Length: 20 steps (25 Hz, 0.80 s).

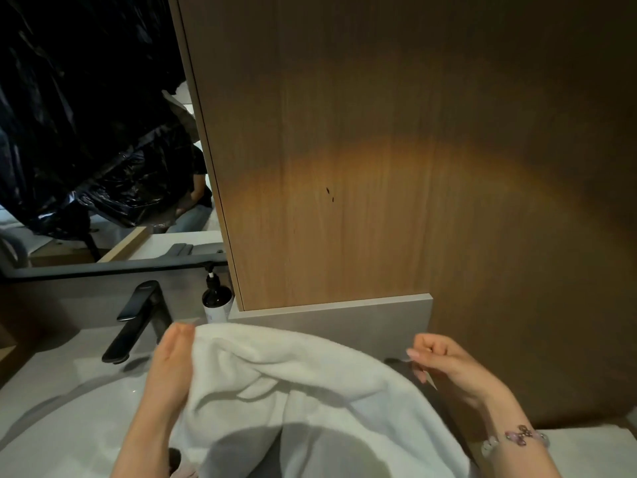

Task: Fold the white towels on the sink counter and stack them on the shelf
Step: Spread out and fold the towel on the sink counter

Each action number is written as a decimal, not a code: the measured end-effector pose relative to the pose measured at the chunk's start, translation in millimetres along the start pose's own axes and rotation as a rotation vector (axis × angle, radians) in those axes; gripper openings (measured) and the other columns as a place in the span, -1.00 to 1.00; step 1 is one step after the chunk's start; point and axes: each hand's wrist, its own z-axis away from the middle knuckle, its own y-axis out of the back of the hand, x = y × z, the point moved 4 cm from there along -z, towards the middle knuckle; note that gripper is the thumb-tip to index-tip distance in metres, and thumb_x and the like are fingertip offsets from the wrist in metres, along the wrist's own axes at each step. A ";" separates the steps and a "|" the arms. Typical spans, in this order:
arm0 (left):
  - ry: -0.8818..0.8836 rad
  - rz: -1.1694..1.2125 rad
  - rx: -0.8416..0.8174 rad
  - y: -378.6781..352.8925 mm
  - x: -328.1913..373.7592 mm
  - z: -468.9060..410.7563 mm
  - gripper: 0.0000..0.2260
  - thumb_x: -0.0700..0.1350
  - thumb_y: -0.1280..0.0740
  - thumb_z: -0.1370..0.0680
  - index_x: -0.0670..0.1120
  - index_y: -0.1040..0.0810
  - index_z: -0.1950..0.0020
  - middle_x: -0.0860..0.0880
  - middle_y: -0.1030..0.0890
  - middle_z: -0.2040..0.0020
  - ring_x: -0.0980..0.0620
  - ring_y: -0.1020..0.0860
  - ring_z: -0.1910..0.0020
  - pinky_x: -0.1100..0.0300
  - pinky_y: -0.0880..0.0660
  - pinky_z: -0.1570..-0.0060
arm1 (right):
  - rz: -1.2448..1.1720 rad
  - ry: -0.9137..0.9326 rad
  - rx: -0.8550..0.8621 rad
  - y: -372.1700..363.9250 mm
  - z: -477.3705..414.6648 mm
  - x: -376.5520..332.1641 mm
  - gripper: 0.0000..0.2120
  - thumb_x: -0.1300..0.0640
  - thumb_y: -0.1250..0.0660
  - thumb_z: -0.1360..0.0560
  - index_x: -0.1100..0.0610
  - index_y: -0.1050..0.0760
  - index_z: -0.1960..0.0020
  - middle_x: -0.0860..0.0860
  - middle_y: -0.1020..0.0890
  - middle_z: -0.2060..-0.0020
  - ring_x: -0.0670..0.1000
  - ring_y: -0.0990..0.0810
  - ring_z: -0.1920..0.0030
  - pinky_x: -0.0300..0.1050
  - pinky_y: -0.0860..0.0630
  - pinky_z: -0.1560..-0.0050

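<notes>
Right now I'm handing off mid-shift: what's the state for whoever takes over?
Left hand holds the white towel by its upper left corner.
Right hand: fingers curled at its right edge, apparently pinching it.
Towel hangs spread, unfolded, above the sink.
Done: no fold yet. Left: fold it, stack on the shelf, which is out of view.

White sink counter (51, 384): black faucet (138, 322), dark pump bottle (216, 300) at back.

The single head-worn camera is looking forward and down from close above the surface (31, 374), facing the wooden cabinet panel (379, 167) squarely, with the mirror (86, 132) sitting at its upper left.
</notes>
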 end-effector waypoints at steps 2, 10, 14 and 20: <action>0.012 -0.015 -0.021 2.4 -2.0 3.2 -0.75 -0.14 -0.08 -0.63 -0.16 -0.35 0.23 -0.09 -0.39 0.28 0.00 -0.33 0.29 0.13 -0.25 0.29 | -0.073 -0.013 -0.028 -11.0 -4.0 -5.1 -0.61 -0.09 -0.60 -0.15 0.07 -0.45 0.32 0.01 -0.43 0.46 -0.07 -0.48 0.47 -0.33 -0.44 0.34; 0.023 -0.127 -0.050 5.5 -21.8 1.4 -0.76 -0.17 -0.07 -0.62 -0.23 -0.35 0.20 -0.12 -0.43 0.28 -0.06 -0.37 0.26 0.09 -0.27 0.25 | 0.719 -0.428 -0.010 -35.6 -2.5 84.8 -0.73 -0.02 -0.46 -0.40 0.02 -0.44 0.37 -0.13 -0.52 0.45 -0.12 -0.50 0.34 -0.30 -0.38 0.36; -0.134 -0.447 0.008 -0.9 -22.7 -2.2 -0.91 -0.19 -0.22 -0.58 -0.16 -0.50 0.02 -0.09 -0.52 0.02 -0.12 -0.47 -0.02 0.04 -0.36 0.04 | 0.308 -0.265 0.091 -37.3 -2.0 48.9 -0.64 0.11 -0.40 -0.48 0.05 -0.36 0.44 -0.16 -0.44 0.58 -0.18 -0.37 0.54 -0.33 -0.25 0.47; -0.403 -0.465 -0.509 -84.6 9.6 31.5 -0.37 0.36 -0.01 -0.39 0.02 -0.49 -0.25 0.16 -0.50 -0.12 0.20 -0.40 -0.13 0.48 -0.25 -0.08 | 0.430 -0.096 -0.140 -76.5 -15.4 4.5 -0.79 0.10 -0.46 -0.42 0.01 -0.44 0.28 -0.17 -0.46 0.46 -0.18 -0.39 0.40 -0.27 -0.28 0.34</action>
